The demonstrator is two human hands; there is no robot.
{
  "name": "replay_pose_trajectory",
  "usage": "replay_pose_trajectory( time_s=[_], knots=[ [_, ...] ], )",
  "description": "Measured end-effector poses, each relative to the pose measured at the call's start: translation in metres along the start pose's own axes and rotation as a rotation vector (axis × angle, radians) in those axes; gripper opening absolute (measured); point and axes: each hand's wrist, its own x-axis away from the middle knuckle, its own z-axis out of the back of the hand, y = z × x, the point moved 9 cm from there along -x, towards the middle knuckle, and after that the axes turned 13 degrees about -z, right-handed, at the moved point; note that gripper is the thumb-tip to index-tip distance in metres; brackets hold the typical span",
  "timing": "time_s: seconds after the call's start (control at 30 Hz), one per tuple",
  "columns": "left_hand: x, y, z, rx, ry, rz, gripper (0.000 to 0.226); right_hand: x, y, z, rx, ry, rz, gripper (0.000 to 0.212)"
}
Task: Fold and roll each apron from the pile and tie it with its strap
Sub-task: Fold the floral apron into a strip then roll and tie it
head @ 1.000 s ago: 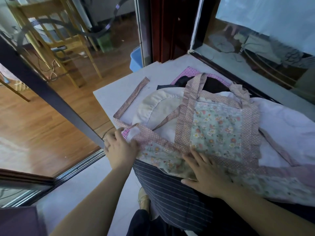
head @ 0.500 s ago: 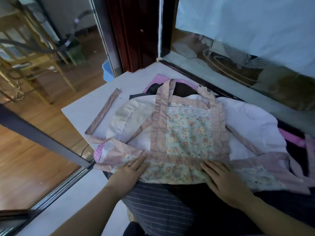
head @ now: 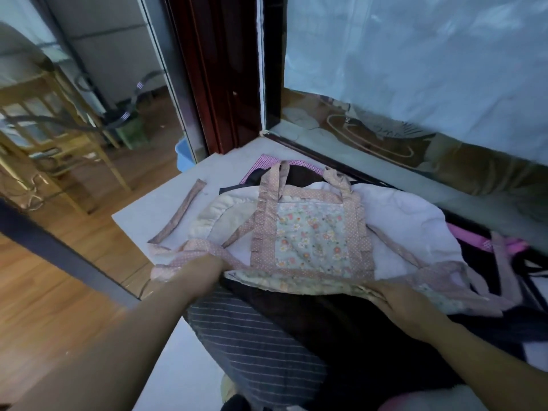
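Front: striped cloth (head: 252, 345) drapes off the table (head: 225, 170) edge.
Left hand (head: 204, 271): clamped on the floral apron (head: 311, 235) at its near hem's left end.
Right hand (head: 394, 298): gripping the same hem, raised.
Apron: spread atop the pile (head: 341, 321), over white cloth (head: 409, 226).
Far left: strap (head: 181, 215) lies flat on the table.

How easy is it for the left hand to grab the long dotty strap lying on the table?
Probably yes, fairly easy: the strap lies bare on the table, on the left hand's side, nothing covering it. But that hand grips the floral apron's hem now.
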Motion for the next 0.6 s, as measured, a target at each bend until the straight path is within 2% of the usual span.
replay_pose_trajectory(
  time_s=[0.03,0.1,0.17,0.27,0.33,0.4,0.47,0.53,0.6],
  knots=[
    [0.002,0.001,0.009,0.035,0.002,0.024,0.047,0.000,0.004,-0.002,0.036,-0.022,0.010,0.061],
    [0.006,0.002,0.023,0.040,-0.012,0.039,0.052,0.004,0.014,-0.007,0.230,-0.048,0.020,0.040],
    [0.009,0.002,0.025,0.040,-0.043,0.011,0.051,0.004,0.031,-0.021,0.328,-0.118,-0.074,0.039],
    [0.021,0.010,0.015,-0.008,-0.277,0.026,0.032,0.010,0.023,-0.013,0.427,-0.337,-0.187,0.022],
    [0.028,0.015,0.013,-0.040,-0.438,0.073,0.024,0.015,0.015,-0.001,0.480,-0.533,-0.232,0.029],
    [0.035,0.015,0.009,-0.092,-0.594,0.100,0.028,0.024,0.017,0.005,0.507,-0.734,-0.308,0.039],
    [0.039,0.008,0.003,-0.131,-0.668,0.129,0.031,0.035,0.021,0.004,0.477,-0.877,-0.386,0.043],
    [0.037,0.004,-0.001,-0.141,-0.635,0.151,0.034,0.030,0.024,0.001,0.438,-0.844,-0.423,0.041],
    [0.032,0.001,0.001,-0.078,-0.517,0.208,0.036,0.011,0.022,0.014,0.453,-0.650,-0.422,0.036]
  ],
)
